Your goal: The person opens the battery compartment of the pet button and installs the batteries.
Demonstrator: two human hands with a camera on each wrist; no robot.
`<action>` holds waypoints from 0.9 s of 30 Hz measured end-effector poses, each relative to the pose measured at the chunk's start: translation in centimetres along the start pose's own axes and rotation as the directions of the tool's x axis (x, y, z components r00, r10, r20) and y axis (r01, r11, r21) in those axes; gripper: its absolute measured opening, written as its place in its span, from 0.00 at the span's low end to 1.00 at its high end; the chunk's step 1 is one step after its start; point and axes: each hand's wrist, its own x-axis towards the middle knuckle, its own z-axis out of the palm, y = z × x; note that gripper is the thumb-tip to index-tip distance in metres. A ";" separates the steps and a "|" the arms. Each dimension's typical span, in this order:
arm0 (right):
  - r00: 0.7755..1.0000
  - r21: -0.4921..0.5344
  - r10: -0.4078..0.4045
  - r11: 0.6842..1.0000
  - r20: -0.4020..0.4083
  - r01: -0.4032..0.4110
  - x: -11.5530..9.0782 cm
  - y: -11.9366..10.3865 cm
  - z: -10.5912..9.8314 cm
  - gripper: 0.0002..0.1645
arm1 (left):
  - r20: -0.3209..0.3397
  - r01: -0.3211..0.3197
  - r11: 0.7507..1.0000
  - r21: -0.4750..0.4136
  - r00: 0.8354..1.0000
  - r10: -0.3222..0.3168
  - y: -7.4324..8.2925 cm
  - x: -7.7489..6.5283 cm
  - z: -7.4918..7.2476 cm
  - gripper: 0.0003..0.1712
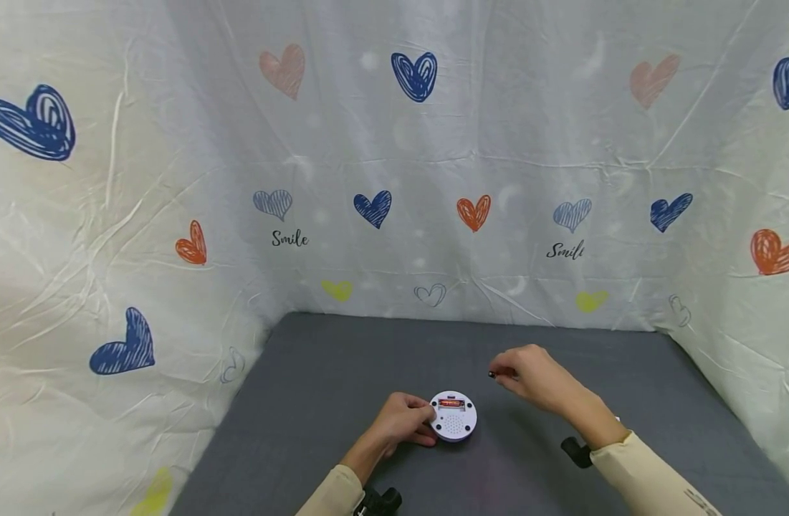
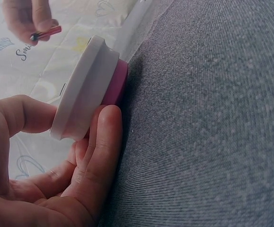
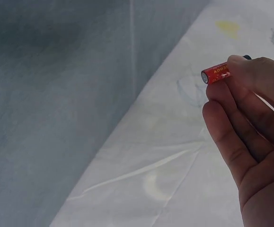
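A round white device (image 1: pixel 455 424) with a pink part on its underside (image 2: pixel 116 84) is held near the middle of the grey table. Its upward face shows small dark feet, a speaker grille and a battery slot with a red battery (image 1: pixel 451 403) in it. My left hand (image 1: pixel 403 421) grips the device by its left edge, thumb on top and fingers beneath. Above the table to the right, my right hand (image 1: pixel 532 376) pinches another red and black battery (image 3: pixel 217 73) between thumb and fingertips, apart from the device.
A dark grey cloth covers the table (image 1: pixel 368 358). A white curtain (image 1: pixel 394 158) printed with hearts and the word Smile hangs behind it and along both sides. Dark straps with small cameras (image 1: pixel 576 452) sit at both wrists. Something small and white peeks out behind the right wrist.
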 end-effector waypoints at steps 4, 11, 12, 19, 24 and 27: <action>1.000 0.028 -0.007 1.000 0.014 0.007 1.0 -0.7 0.4 0.08 | 0.002 -0.004 1.000 0.000 1.000 0.004 0.1 -0.1 -0.1 0.16; 0.999 0.062 -0.021 0.998 0.047 0.018 2.5 -1.8 1.7 0.09 | 0.007 -0.003 1.000 -0.003 1.000 0.003 0.2 -0.3 0.0 0.15; 0.998 0.066 -0.024 0.998 0.051 0.021 2.6 -1.9 1.9 0.09 | 0.008 -0.004 1.000 -0.003 1.000 0.004 0.2 -0.3 0.0 0.14; 0.997 0.079 -0.043 0.996 0.058 0.038 3.3 -2.9 3.2 0.07 | 0.010 0.006 1.000 -0.003 1.000 -0.006 0.3 -0.3 -0.1 0.15; 0.996 0.076 -0.060 0.996 0.068 0.054 3.7 -3.3 4.3 0.06 | 0.007 0.011 1.000 0.002 1.000 -0.011 0.2 -0.3 -0.1 0.15; 0.995 0.084 -0.067 0.995 0.074 0.061 3.8 -3.4 5.0 0.06 | 0.006 0.007 1.000 0.004 1.000 -0.007 0.2 -0.3 -0.1 0.14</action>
